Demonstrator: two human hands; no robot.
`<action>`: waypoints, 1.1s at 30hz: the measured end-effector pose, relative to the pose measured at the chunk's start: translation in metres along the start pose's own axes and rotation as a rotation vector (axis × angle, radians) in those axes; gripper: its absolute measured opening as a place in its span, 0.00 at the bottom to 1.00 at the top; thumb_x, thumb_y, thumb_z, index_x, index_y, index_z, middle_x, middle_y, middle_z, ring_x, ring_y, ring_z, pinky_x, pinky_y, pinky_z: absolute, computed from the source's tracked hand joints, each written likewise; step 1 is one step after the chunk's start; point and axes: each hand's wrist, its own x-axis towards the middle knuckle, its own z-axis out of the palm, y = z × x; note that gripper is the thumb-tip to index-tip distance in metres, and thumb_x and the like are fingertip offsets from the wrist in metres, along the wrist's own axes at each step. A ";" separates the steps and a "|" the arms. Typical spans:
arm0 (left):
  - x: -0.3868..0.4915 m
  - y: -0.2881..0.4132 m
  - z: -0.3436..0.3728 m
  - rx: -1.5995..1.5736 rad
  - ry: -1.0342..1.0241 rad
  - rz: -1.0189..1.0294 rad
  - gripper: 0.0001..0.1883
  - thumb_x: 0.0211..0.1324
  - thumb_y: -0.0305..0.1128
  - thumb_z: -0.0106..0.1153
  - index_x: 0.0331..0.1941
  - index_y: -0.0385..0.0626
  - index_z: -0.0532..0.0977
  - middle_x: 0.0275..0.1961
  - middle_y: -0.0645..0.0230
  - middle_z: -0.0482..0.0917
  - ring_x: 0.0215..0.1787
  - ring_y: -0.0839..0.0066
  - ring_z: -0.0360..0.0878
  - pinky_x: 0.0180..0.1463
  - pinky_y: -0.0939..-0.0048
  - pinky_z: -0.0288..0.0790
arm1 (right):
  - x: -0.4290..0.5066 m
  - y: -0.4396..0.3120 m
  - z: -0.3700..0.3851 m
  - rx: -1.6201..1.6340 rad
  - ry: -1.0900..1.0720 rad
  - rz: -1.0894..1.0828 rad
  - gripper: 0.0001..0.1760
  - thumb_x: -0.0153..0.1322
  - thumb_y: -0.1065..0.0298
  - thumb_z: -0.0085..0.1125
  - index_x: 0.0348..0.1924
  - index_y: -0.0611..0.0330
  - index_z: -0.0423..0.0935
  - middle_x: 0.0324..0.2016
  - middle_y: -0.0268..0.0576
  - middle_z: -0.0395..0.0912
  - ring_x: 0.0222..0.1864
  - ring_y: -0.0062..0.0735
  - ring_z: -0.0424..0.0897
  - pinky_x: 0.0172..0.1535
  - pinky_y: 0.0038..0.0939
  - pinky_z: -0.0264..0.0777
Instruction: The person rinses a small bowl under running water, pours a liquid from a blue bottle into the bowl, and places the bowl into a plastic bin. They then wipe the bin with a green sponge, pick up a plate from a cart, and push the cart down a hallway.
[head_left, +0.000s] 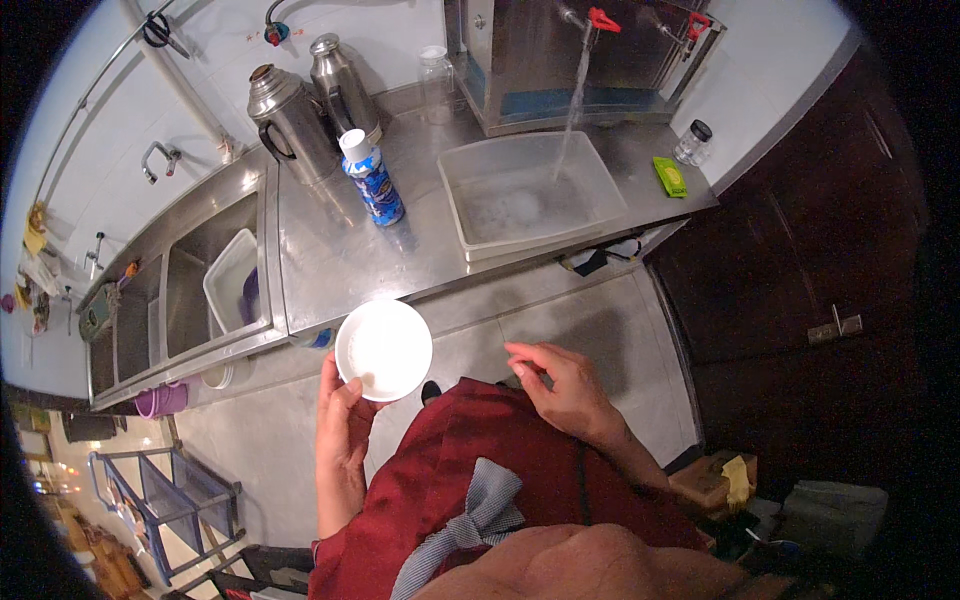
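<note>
My left hand grips a round white bowl by its rim, in front of the steel counter's edge; its inside is overexposed, so the contents cannot be told. To its right my right hand hangs over the floor, fingers slightly bent, holding nothing. On the steel counter stands a translucent plastic tub with water and some foam in it. Water runs into it from a red-handled tap. A blue-and-white bottle with a white cap stands left of the tub.
Two steel vacuum flasks and a clear jug stand at the back. A green packet and a black-lidded jar lie right of the tub. Steel sinks are at left, a dark door at right, a blue-framed rack lower left.
</note>
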 end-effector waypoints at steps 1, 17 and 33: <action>0.001 0.002 -0.002 0.002 -0.005 -0.002 0.43 0.53 0.45 0.63 0.72 0.46 0.58 0.65 0.55 0.70 0.59 0.59 0.79 0.51 0.58 0.82 | -0.001 -0.001 0.002 -0.004 -0.001 0.019 0.15 0.75 0.67 0.55 0.54 0.60 0.78 0.43 0.52 0.83 0.43 0.50 0.83 0.47 0.40 0.77; 0.016 0.020 -0.032 -0.045 -0.097 0.039 0.29 0.59 0.35 0.55 0.64 0.45 0.62 0.61 0.58 0.73 0.57 0.61 0.81 0.54 0.57 0.81 | 0.052 0.029 0.056 -0.223 0.107 -0.167 0.19 0.72 0.69 0.56 0.55 0.65 0.76 0.49 0.53 0.79 0.52 0.52 0.79 0.54 0.43 0.74; 0.004 0.023 -0.059 -0.060 -0.034 0.050 0.31 0.58 0.36 0.57 0.65 0.44 0.62 0.60 0.56 0.74 0.55 0.61 0.82 0.50 0.60 0.83 | 0.192 0.143 0.141 -1.344 -0.052 -0.275 0.34 0.69 0.68 0.53 0.65 0.81 0.64 0.68 0.69 0.60 0.74 0.59 0.57 0.76 0.49 0.44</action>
